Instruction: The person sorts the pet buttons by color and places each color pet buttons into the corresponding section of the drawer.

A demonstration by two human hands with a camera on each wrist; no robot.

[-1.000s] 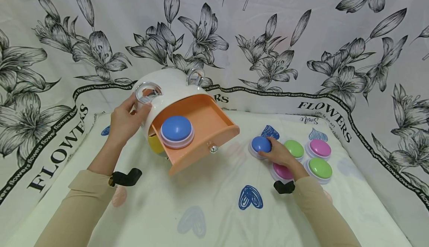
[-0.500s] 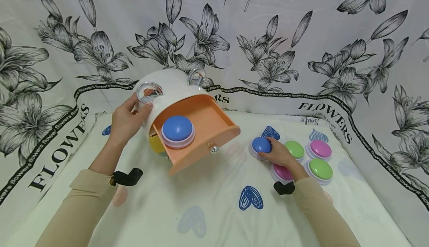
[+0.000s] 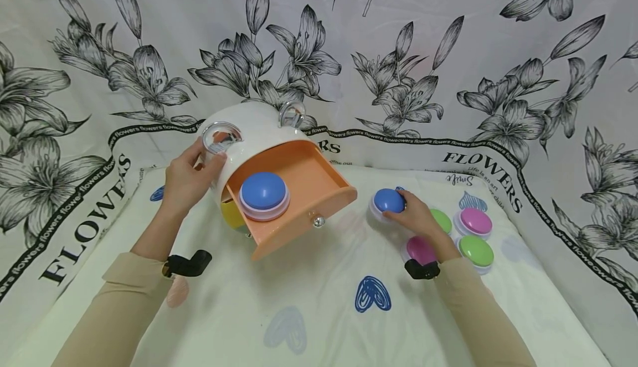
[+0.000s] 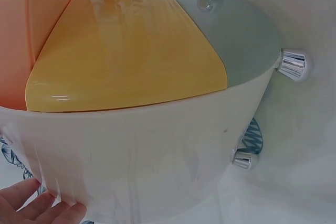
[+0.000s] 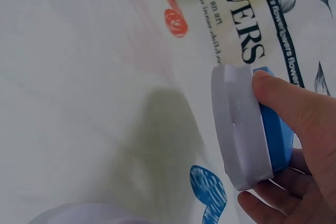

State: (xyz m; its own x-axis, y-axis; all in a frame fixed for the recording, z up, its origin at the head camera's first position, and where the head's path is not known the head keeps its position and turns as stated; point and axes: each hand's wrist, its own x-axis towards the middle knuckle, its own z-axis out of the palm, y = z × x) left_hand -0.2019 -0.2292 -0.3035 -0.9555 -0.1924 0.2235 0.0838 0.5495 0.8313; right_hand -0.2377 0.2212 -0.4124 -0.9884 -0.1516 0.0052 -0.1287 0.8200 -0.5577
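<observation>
A white rounded drawer box (image 3: 254, 120) lies tilted at the left in the head view, its orange drawer (image 3: 311, 181) pulled out. Inside that drawer rests a push button (image 3: 263, 190) with a blue dome and pale base. My left hand (image 3: 186, 176) grips the box beside a clear ring-like fitting; its fingertips press the white wall in the left wrist view. A second blue push button (image 3: 389, 201) is pinched between the thumb and fingers of my right hand (image 3: 421, 220). The right wrist view shows this button (image 5: 244, 129) turned on its side, with a shadow on the cloth.
Near my right hand, on the white cloth, sit a magenta button (image 3: 420, 249), two green buttons (image 3: 476, 249) and another magenta button (image 3: 476, 220). A yellow drawer (image 4: 126, 61) and a grey-green drawer (image 4: 231, 35) with silver knobs are closed. Behind hangs a floral curtain (image 3: 379, 1).
My right hand has raised the blue button slightly off its spot, moving up and away from the other buttons. The left hand and the drawer box stay as they were.
</observation>
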